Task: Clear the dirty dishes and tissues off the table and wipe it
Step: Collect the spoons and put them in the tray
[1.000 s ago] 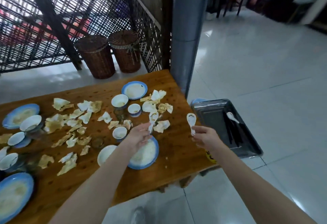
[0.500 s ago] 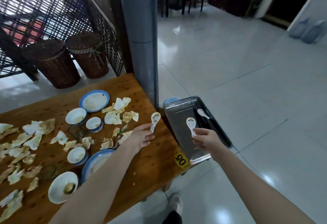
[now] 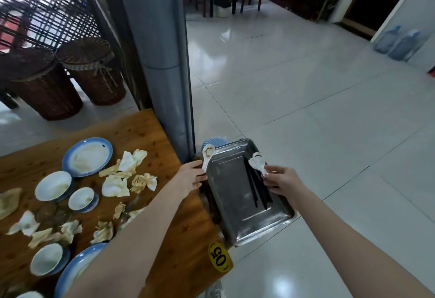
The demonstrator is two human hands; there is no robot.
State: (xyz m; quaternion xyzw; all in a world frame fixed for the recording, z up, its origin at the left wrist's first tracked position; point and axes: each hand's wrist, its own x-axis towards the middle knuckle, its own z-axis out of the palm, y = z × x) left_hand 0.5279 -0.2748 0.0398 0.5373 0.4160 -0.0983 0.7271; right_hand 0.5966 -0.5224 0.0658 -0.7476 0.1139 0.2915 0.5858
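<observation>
1. Wooden worktop (image 3: 188, 227) is filling the lower left and carrying the dirty dishes and tissues.
2. Steel tray (image 3: 231, 191) is sitting just beside the worktop's right edge, lower than it.
3. Blue-rimmed plate (image 3: 87, 156) is lying at the far side of the worktop; another is showing partly under the left forearm.
4. White bowls (image 3: 53, 185) are standing near the plate.
5. Left hand (image 3: 189, 178) is reaching over the worktop edge, fingers pinching the handle of the left spoon (image 3: 207, 156), bowl end hanging at the tray's far left corner.
6. Right hand (image 3: 281, 180) is hovering over the tray's right side, fingers grasping the right spoon (image 3: 256, 162).
7. Crumpled tissues (image 3: 115, 185) are lying scattered among the dishes.
8. Black chopsticks (image 3: 257, 194) are lying in the tray.
9. Yellow "05" sticker (image 3: 218, 257) is sitting on the worktop corner.
</observation>
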